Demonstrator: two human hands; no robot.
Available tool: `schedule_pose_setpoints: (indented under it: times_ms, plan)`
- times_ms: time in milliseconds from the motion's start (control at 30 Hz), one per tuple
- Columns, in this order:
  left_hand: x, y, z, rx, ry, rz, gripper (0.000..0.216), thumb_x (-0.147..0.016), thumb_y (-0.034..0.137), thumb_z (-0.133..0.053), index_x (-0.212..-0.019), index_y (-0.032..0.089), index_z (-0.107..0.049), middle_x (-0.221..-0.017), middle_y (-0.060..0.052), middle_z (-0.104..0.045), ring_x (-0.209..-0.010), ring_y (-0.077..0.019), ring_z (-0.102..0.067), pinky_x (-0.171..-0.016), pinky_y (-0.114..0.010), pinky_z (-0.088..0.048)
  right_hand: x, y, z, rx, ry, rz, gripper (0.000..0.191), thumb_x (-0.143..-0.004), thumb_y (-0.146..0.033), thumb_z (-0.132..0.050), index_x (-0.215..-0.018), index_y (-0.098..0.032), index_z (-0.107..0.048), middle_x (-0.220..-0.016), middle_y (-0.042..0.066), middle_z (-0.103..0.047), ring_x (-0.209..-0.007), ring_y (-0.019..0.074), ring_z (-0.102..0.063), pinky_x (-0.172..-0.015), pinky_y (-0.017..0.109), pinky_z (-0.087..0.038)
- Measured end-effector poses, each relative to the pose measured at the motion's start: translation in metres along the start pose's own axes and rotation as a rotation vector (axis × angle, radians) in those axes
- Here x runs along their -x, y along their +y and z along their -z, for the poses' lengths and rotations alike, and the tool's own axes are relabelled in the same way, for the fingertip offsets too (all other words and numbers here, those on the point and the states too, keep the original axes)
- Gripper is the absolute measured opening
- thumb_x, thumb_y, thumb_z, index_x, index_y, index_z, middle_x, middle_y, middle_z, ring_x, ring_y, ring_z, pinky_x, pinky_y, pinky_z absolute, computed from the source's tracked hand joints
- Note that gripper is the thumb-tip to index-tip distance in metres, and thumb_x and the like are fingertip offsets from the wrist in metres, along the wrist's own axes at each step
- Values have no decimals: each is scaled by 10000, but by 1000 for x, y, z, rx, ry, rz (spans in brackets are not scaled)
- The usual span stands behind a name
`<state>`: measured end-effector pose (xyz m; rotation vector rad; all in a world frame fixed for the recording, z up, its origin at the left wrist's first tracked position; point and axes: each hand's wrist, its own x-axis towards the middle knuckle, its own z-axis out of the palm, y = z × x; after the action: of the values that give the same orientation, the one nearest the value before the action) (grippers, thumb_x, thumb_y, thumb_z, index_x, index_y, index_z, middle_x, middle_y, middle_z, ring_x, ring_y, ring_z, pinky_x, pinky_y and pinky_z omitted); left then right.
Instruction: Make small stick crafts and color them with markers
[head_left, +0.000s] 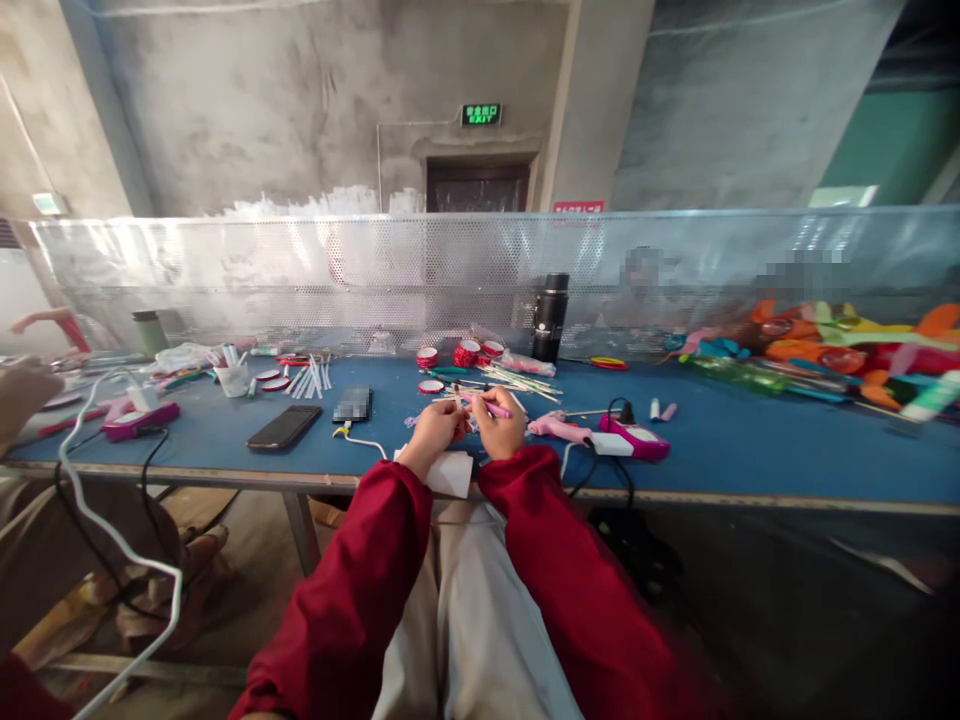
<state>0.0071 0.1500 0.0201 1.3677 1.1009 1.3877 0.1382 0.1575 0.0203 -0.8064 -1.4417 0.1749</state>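
Both my hands meet over the front edge of the blue table. My right hand is closed around a thin pink stick that points left. My left hand is pinched at the stick's far end, fingers pressed together on it. A white sheet of paper lies under my wrists. A pink glue gun lies just right of my right hand.
A black phone lies to the left, and a black flask stands at the back. Rolls of red tape and loose white sticks sit behind my hands. Colourful toys pile at right. Another person's hand shows at far left.
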Motion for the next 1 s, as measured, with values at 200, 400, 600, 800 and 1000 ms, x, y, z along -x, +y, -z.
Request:
schedule_pose_setpoints:
  times_ms: [200, 400, 600, 800, 1000]
  plan:
    - [3, 3, -1, 24, 8, -5, 295, -886, 199, -687, -622, 169, -558, -559, 0, -592, -454, -84, -450, -494, -222, -330, -1, -1, 0, 1, -7, -10, 213, -886, -448, -600, -758, -278, -597, -735, 23, -762, -705, 219, -715, -686, 312, -525]
    - [2, 2, 0, 24, 9, -4, 297, -912, 155, -610, -620, 164, -558, -551, -9, -600, -444, -86, -455, -477, -217, -319, 0, -2, 0, 7, -5, -5, 223, -889, -454, -598, -753, -277, -589, -732, 26, -765, -703, 218, -716, -681, 312, -530]
    - [3, 3, -1, 25, 5, -9, 312, -899, 172, -645, -602, 168, -550, -529, -2, -587, -441, -83, -446, -480, -216, -314, -1, 0, 0, 15, -2, 0, 219, -890, -455, -596, -759, -279, -589, -732, 21, -764, -712, 221, -715, -682, 314, -530]
    - [5, 5, -1, 12, 14, -15, 313, -894, 162, -647, -601, 175, -540, -537, 3, -584, -447, -88, -455, -487, -220, -329, 0, 1, 0, 17, 1, -2, 220, -892, -453, -600, -761, -277, -596, -737, 24, -764, -715, 227, -715, -693, 327, -518]
    - [3, 4, 0, -1, 9, -17, 309, -894, 179, -652, -600, 169, -558, -541, -6, -593, -458, -90, -450, -500, -224, -341, 0, 1, 0, 11, -14, -8, 226, -897, -462, -601, -774, -273, -610, -748, 25, -764, -715, 228, -713, -702, 335, -516]
